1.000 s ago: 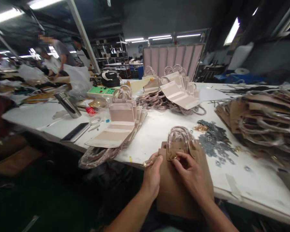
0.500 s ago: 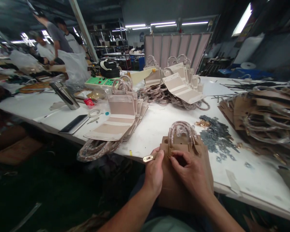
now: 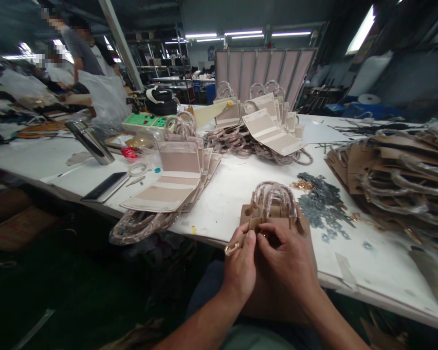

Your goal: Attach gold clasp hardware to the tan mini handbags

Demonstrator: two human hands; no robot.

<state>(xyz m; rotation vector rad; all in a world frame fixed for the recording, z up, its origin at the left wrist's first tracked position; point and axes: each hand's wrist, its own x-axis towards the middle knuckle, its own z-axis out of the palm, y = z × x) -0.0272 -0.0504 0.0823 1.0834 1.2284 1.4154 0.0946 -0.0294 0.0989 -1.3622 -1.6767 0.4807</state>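
Note:
A brown handbag (image 3: 270, 296) stands upright against me at the table edge, its twin handles (image 3: 277, 197) wrapped in clear film. My left hand (image 3: 241, 265) is closed on a narrow brown strap at the bag's upper front. The strap's gold metal end plate (image 3: 232, 249) sticks out to the left of that hand. Close beside it, my right hand (image 3: 288, 257) has thumb and forefinger pinched together against the front of the bag. Whatever lies between those fingertips is too small and covered to make out.
Grey metal plates (image 3: 319, 199) and small gold pieces (image 3: 302, 184) lie right of the bag. Brown bags (image 3: 394, 180) are heaped at far right. Beige bag panels (image 3: 160, 194) sit left, near a steel flask (image 3: 91, 142) and dark notebook (image 3: 105, 187). People (image 3: 83, 53) stand beyond.
My left hand has shifted right and closer to my right hand, and the gold end plate has turned and moved with it. The bag now leans slightly differently. The view has shifted a little.

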